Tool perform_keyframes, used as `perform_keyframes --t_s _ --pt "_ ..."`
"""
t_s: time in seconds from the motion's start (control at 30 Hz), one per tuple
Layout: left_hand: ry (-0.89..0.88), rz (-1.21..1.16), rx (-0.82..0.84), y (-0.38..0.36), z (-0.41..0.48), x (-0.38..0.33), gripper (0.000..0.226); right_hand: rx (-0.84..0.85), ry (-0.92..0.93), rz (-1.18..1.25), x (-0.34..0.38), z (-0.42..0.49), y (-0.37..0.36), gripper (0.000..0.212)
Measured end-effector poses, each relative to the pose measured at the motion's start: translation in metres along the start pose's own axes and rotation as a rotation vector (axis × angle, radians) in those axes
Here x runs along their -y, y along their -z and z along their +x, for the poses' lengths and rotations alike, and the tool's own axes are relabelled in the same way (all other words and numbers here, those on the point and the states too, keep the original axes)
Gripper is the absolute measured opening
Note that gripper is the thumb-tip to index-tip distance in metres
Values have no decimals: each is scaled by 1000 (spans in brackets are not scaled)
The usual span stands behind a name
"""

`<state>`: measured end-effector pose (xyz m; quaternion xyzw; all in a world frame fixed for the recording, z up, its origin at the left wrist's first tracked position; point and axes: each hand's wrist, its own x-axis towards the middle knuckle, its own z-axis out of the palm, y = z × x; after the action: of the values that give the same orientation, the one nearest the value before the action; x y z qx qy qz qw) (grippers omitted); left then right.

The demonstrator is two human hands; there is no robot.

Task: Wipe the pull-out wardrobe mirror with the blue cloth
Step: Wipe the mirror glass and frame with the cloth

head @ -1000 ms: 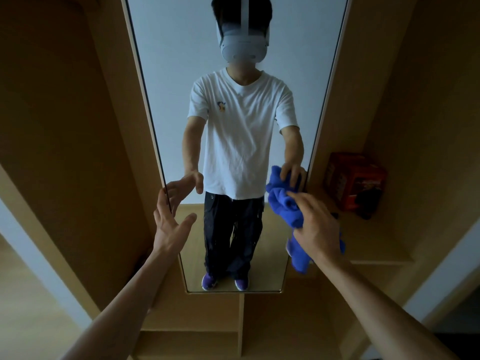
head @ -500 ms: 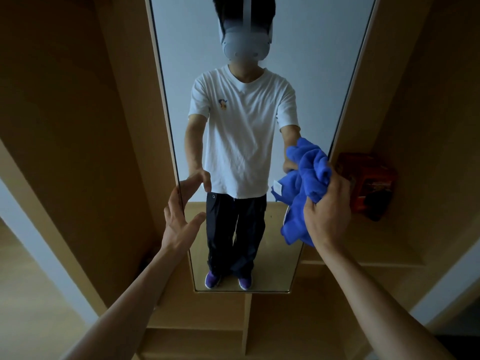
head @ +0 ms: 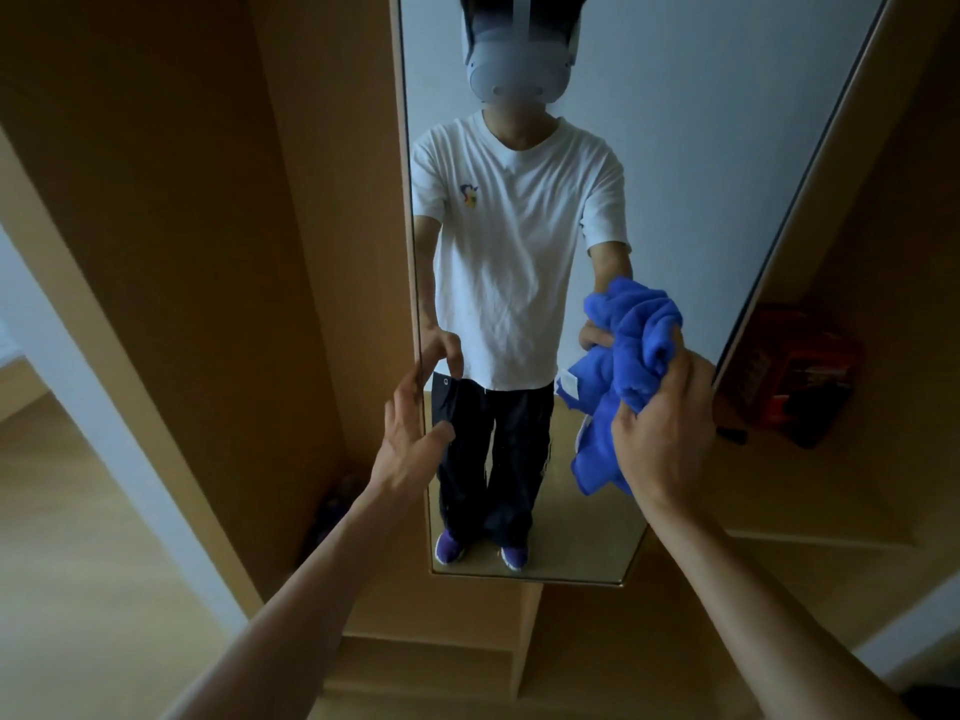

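Since a second ago the right hand [head: 662, 423] has lifted the blue cloth [head: 618, 376] higher up the mirror [head: 675, 148] and holds it bunched in a closed fist against the glass. The left hand [head: 410, 433], fingers spread, rests on the mirror's left edge. One cloth, one mirror, two hands. A red box [head: 795, 371], dim and possibly a toy, sits on the right shelf [head: 779, 501]. The cloth is plush, with a white tag.

shelf [head: 841, 491]: light wood, inside wardrobe right of mirror | on it: red box [head: 795, 371], dim, dark lower part | floor [head: 78, 589]: pale wood, lower left | dark purplish item [head: 335, 504] at wardrobe base, unclear
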<state>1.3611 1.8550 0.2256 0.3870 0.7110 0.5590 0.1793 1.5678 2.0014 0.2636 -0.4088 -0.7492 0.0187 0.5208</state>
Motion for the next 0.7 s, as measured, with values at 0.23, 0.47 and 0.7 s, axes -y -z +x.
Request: perform_keyframes --t_s 0.23,0.47,0.7 --pt "48 -75 40 8 0 3 66 74 122 23 51 -24 -35 59" --pt "88 -189 38 15 0 6 73 218 349 48 102 -49 -70 70" --pt "140 -338 46 22 0 2 51 348 539 -5 109 -50 -73 77"
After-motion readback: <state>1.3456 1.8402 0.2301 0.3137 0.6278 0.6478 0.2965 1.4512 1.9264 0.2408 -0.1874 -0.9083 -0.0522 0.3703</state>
